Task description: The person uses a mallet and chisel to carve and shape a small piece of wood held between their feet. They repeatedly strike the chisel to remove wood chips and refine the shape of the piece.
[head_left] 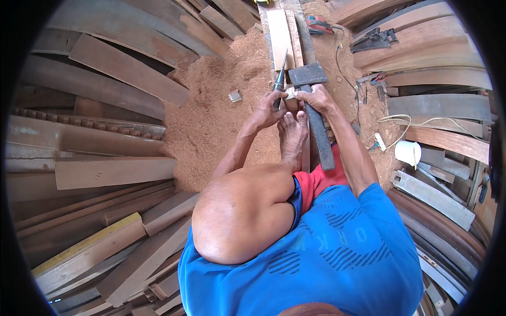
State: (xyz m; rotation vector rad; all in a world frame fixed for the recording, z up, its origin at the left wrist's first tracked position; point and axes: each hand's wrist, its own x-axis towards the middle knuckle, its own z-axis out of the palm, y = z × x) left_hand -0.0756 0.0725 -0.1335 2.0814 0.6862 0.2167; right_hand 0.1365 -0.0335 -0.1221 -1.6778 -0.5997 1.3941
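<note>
My left hand (266, 110) is closed round the dark handle of a chisel (280, 81), whose slim blade points away from me. In my right hand (320, 100) is a mallet (318, 129); its dark blocky head lies just beyond my fingers and its long handle runs back toward my lap. Between the two hands is a small pale wood piece (290, 94), which the fingertips of both seem to touch. My bare foot (293, 134) rests right below them. Beyond the hands, a pale board (279, 37) lies on a long narrow plank (305, 31).
Sawdust and shavings (211, 105) cover the floor, with a small offcut (235, 96) on it. At the right are a red power tool (320, 25) with a dark cord, a hand saw (375, 39), a white cup (408, 152) and a pale cable (403, 118). Stacked boards (116, 174) surround me.
</note>
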